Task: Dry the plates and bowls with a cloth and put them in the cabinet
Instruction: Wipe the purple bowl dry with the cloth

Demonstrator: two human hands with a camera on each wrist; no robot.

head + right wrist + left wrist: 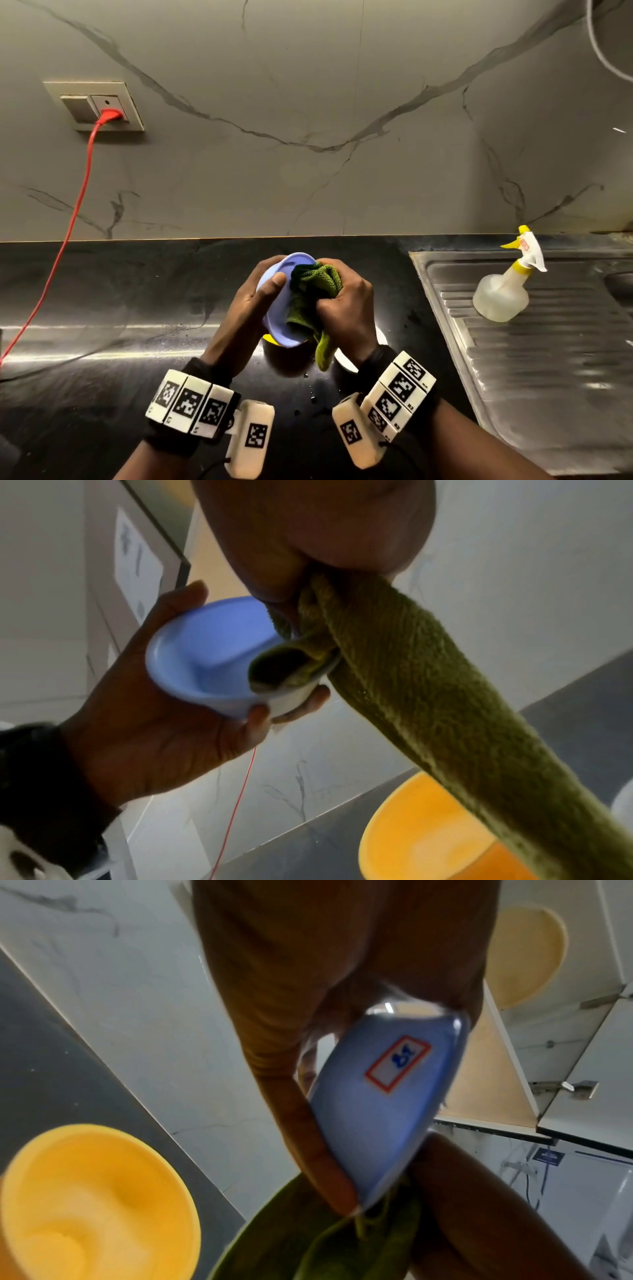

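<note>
Your left hand [255,301] grips the blue bowl [274,305], thumb over its rim and fingers curled round the outside; the bowl is held tilted above the dark surface [102,308], mouth turned toward your right hand [346,301]. In the left wrist view a red-bordered sticker [397,1064] shows on the bowl's underside. Your right hand is closed round the green cloth [313,298], which is bunched and pushed into the bowl's mouth, touching the inner wall; a loose end of the cloth hangs below the bowl.

Directly beneath the bowl, a yellow bowl [428,840] stands on the surface, and a white dish [346,359] lies just beside it, mostly hidden by your right wrist. Water drops [311,394] lie on the surface nearer to you than the bowl.

To the right of the bowl, well apart, a spray bottle [500,294] stands upright on the steel drainboard [548,359]. To the left of the bowl and higher, a red cable [73,219] is plugged into the wall socket [102,109] and trails down to the surface. The left wrist view shows an open cabinet [486,1069] above the bowl.
</note>
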